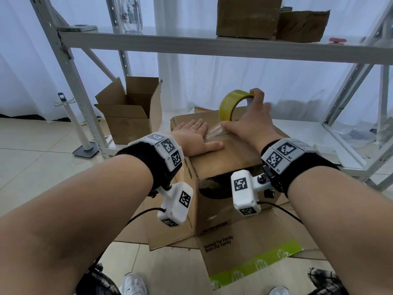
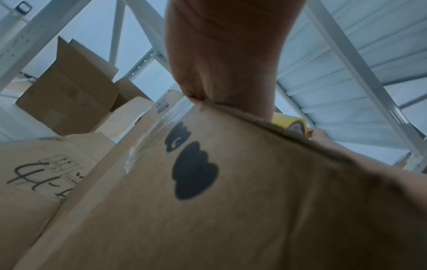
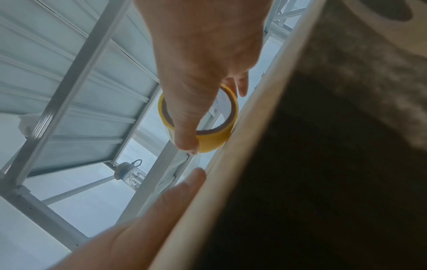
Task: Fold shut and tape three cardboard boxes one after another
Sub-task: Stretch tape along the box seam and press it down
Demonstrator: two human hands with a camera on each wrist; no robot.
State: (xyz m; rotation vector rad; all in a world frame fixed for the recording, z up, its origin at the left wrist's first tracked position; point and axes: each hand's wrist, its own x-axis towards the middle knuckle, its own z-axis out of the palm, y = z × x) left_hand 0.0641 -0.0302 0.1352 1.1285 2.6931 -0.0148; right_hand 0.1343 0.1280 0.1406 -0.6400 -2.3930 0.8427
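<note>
Left hand (image 1: pixel 194 135) flat on box (image 1: pixel 221 158) — tape roll (image 1: pixel 231 105) in right grip (image 1: pixel 254 122).

Closed brown box (image 1: pixel 221 160), flaps folded shut on top, standing on flattened cardboard (image 1: pixel 244 250) on the floor; black blotches are printed on its left wall. A strip of clear tape (image 1: pixel 214 132) lies along the top seam, running to the yellow tape roll (image 1: pixel 230 104), which stands on edge at the far side of the top. Open box (image 1: pixel 129 111), flaps raised, stands to the rear left under the shelf. Two further boxes (image 1: pixel 272 20) sit on the shelf above.
</note>
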